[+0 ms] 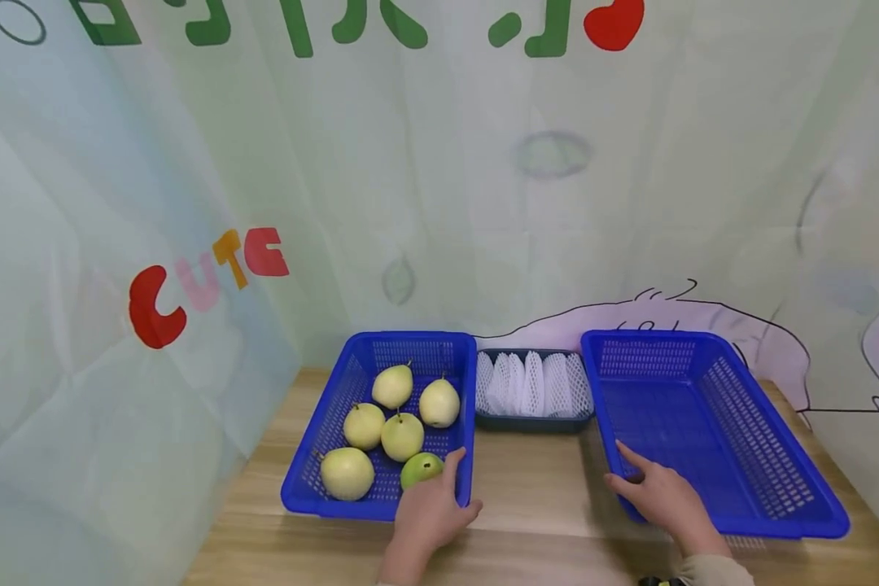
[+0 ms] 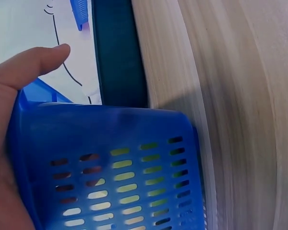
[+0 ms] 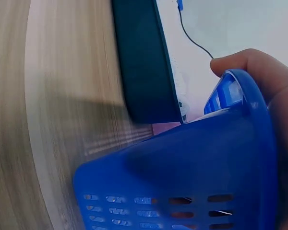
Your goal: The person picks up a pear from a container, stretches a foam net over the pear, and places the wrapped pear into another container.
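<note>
In the head view, my left hand (image 1: 428,509) holds the near right corner of a blue plastic basket (image 1: 352,510). Its fingers are inside and its thumb is outside the rim. Several pale yellow pears (image 1: 402,437) lie in that basket, along with a greener pear (image 1: 421,468) partly hidden by the hand. My right hand (image 1: 666,498) grips the left rim of a second blue basket (image 1: 674,443), which holds nothing. Skin tones show through the slots of both baskets (image 2: 110,129) (image 3: 197,153) in the wrist views, so the fingers there are partly hidden.
Between the baskets, against the back cloth, stands a dark tray (image 1: 535,424) of white foam net sleeves (image 1: 533,385). Bare wooden tabletop (image 1: 531,480) lies in front of it. A printed cloth (image 1: 439,203) hangs behind the table and along its left side.
</note>
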`<action>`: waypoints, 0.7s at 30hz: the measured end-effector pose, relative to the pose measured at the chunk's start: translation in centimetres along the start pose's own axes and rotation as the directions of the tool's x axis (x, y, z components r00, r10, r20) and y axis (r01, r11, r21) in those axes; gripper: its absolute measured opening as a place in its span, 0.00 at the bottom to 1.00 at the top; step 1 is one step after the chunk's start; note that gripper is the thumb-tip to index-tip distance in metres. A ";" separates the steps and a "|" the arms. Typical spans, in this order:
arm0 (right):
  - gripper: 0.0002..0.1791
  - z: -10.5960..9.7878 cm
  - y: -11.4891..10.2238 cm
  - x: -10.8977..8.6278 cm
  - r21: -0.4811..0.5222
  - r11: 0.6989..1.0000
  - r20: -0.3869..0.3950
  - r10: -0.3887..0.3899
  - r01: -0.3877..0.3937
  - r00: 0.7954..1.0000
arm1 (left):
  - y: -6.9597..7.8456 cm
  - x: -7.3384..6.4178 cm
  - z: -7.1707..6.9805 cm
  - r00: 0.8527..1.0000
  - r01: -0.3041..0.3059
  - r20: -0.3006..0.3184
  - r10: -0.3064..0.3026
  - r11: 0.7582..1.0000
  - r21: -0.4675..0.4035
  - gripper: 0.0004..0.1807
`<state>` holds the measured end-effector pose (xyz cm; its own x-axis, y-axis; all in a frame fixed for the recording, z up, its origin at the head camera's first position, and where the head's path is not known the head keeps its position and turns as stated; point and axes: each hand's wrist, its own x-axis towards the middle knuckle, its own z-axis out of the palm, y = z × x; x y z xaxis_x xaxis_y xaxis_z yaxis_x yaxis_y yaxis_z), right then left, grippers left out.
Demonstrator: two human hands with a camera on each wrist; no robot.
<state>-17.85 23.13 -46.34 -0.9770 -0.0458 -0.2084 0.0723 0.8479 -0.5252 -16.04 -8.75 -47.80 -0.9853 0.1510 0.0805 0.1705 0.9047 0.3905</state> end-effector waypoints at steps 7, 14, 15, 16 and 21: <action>0.51 0.5 0.1 -0.3 0.027 1.000 -0.006 0.004 -0.004 1.000 | -0.1 -0.2 -0.2 1.000 0.006 0.019 -0.006 1.000 -0.009 0.41; 0.50 0.5 -0.1 -0.3 0.003 1.000 -0.013 0.009 -0.009 1.000 | -0.4 -0.2 0.1 1.000 0.010 0.020 -0.010 1.000 -0.004 0.41; 0.50 0.5 -0.1 -0.2 -0.005 1.000 -0.019 0.006 -0.006 1.000 | -0.4 -0.1 0.1 1.000 0.004 0.007 -0.004 1.000 0.001 0.41; 0.50 0.4 -0.2 -0.1 -0.011 1.000 -0.023 0.006 -0.006 1.000 | -0.4 0.0 0.1 1.000 -0.002 -0.005 0.002 1.000 0.004 0.41; 0.50 0.3 0.0 0.0 -0.035 0.999 -0.013 0.017 -0.017 1.000 | -0.4 0.2 0.3 1.000 -0.002 -0.009 0.002 1.000 0.005 0.41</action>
<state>-17.76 22.95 -46.56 -0.9781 -0.0249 -0.2067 0.0820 0.8665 -0.4923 -16.30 -9.01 -48.20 -0.9847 0.1498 0.0894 0.1728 0.9062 0.3858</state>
